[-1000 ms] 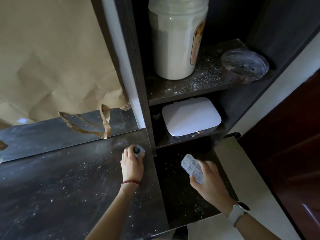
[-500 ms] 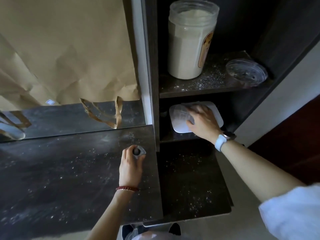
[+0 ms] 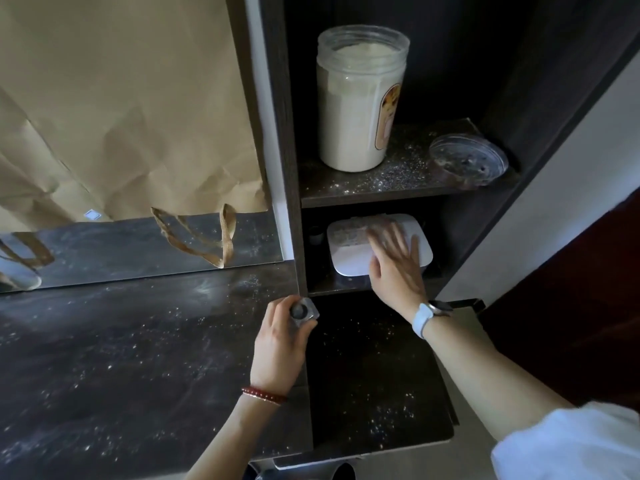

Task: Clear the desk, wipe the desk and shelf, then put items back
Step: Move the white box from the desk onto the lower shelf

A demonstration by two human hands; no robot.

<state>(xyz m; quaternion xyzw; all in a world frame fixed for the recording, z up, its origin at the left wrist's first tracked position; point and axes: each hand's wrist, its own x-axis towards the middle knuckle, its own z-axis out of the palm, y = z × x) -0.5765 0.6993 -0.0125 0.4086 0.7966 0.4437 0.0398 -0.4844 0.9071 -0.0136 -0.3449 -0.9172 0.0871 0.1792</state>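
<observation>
The dark desk (image 3: 121, 358) is dusted with white specks. My left hand (image 3: 280, 344) rests on it beside the shelf's upright and pinches a small clear packet with a dark round thing inside (image 3: 304, 311). My right hand (image 3: 394, 268) is blurred, with its fingers spread over a white box (image 3: 346, 268) on the lower shelf. A clear ribbed case (image 3: 349, 233) lies on the box's far left part, just past my fingertips. The shelf board above (image 3: 381, 188) is also speckled.
A tall jar of pale powder (image 3: 356, 109) and a clear round lid (image 3: 467, 161) stand on the upper shelf board. A brown paper bag (image 3: 121, 98) leans behind a mirror strip (image 3: 104, 251). A dark speckled ledge (image 3: 374, 375) lies below the box.
My right hand carried the clear case from the low ledge up to the white box, laid it there and now has its fingers off it. My left hand stayed put.
</observation>
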